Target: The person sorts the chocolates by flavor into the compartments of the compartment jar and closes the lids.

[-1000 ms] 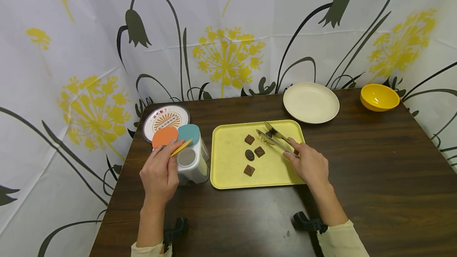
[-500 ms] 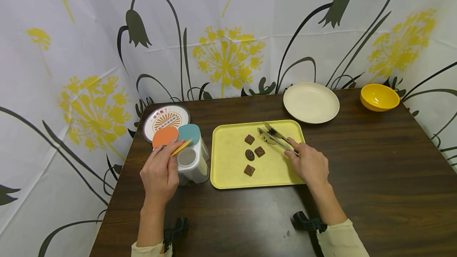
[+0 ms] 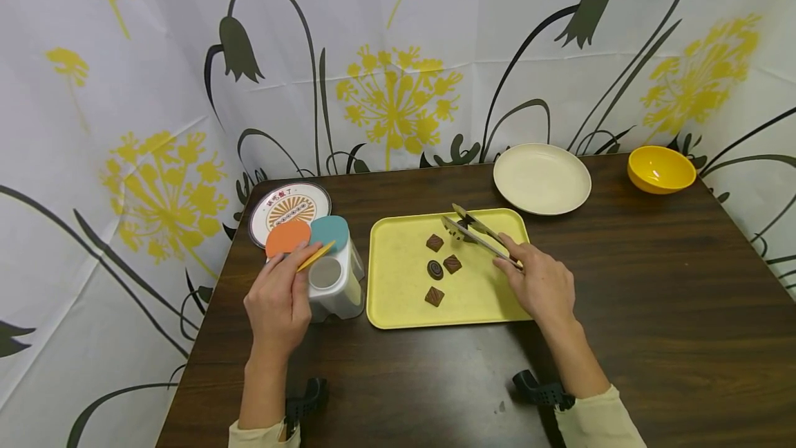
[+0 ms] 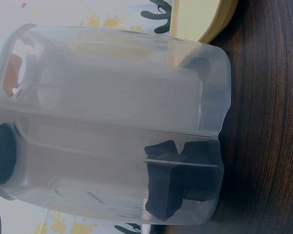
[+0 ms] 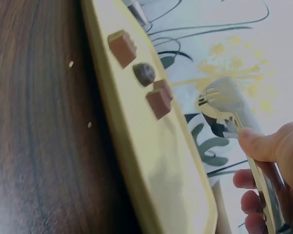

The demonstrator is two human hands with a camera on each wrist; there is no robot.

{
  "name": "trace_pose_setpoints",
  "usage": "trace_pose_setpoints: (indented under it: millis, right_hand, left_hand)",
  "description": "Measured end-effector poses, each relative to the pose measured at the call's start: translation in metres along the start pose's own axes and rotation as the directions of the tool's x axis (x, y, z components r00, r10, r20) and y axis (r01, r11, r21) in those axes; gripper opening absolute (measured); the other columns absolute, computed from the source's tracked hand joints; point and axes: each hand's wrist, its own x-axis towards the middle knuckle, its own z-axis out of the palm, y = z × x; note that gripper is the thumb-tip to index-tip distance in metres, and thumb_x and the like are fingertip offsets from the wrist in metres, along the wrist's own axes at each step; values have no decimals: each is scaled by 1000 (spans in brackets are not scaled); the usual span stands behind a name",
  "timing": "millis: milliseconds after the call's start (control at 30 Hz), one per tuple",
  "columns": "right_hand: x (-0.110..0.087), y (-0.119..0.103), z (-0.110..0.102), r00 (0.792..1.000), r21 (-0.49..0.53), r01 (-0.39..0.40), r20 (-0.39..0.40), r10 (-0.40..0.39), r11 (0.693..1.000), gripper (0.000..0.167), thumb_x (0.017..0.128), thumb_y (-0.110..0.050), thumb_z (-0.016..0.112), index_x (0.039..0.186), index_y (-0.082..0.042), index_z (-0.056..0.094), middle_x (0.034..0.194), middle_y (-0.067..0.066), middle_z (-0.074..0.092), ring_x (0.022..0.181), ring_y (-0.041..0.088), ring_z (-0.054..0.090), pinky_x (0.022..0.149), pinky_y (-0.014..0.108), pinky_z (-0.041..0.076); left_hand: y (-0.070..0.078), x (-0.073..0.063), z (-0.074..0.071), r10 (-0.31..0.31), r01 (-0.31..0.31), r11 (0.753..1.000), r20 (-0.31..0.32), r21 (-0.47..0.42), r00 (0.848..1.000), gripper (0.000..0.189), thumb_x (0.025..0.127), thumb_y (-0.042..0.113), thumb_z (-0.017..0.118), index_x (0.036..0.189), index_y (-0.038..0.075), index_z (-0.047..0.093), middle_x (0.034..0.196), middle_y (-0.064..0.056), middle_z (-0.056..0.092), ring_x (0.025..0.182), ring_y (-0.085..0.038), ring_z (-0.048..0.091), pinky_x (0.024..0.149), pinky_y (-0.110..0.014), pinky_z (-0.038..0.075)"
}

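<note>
My right hand grips metal tongs above the right part of a yellow tray. A dark chocolate sits between the tong tips, raised over the tray in the right wrist view. Several chocolates lie on the tray, among them a striped square one and a round one. With my left hand I hold up the yellow lid of a clear container, leaving that round opening uncovered. Dark pieces show through the container wall in the left wrist view.
The container's orange lid and teal lid lie over its far openings. Behind it is a patterned plate. A cream plate and a yellow bowl stand at the back right, before a flowered curtain.
The tongs have closed on the dark chocolate and lifted it off the tray, moving slightly up and left. My left hand and the yellow lid have stayed in place.
</note>
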Motion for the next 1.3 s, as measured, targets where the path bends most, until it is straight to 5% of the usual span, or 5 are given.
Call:
trace_pose_setpoints:
  millis: [233, 500, 1067, 1300]
  right_hand:
    - [-2, -18, -10, 996, 61, 84, -42, -82, 995, 48, 87, -39, 71, 133, -29, 64, 79, -8, 65, 52, 12, 42, 46, 32, 33]
    - [-4, -45, -22, 981, 159, 192, -70, -183, 968, 46, 88, -37, 72, 132, -31, 64, 85, -14, 65, 56, 5, 47, 47, 29, 34]
    - [-13, -104, -16, 884, 213, 468, -123, -452, 858, 47, 86, -35, 74, 131, -29, 65, 86, -17, 62, 55, 0, 45, 46, 22, 36]
    - [-17, -121, -8, 849, 203, 529, -125, -514, 824, 48, 87, -35, 73, 134, -29, 62, 100, -16, 67, 65, 1, 55, 49, 24, 43]
  left_hand:
    - [0, 0, 0, 4, -4, 1000, -2, 4, 1000, 34, 98, 22, 48, 122, 12, 70, 115, -5, 71, 107, -26, 67, 100, -45, 44]
    - [0, 1, -1, -5, 5, 1000, 13, 5, 1000, 34, 98, 23, 48, 123, 13, 69, 116, -5, 71, 109, -26, 66, 102, -44, 43]
    - [0, -1, -3, -48, 47, 998, 32, 37, 998, 33, 98, 16, 48, 124, 10, 67, 120, -6, 69, 107, -29, 65, 103, -37, 43]
    - [1, -2, -4, -50, 50, 997, 14, 58, 999, 32, 97, 14, 49, 123, 6, 66, 113, -8, 71, 104, -30, 66, 89, -50, 49]
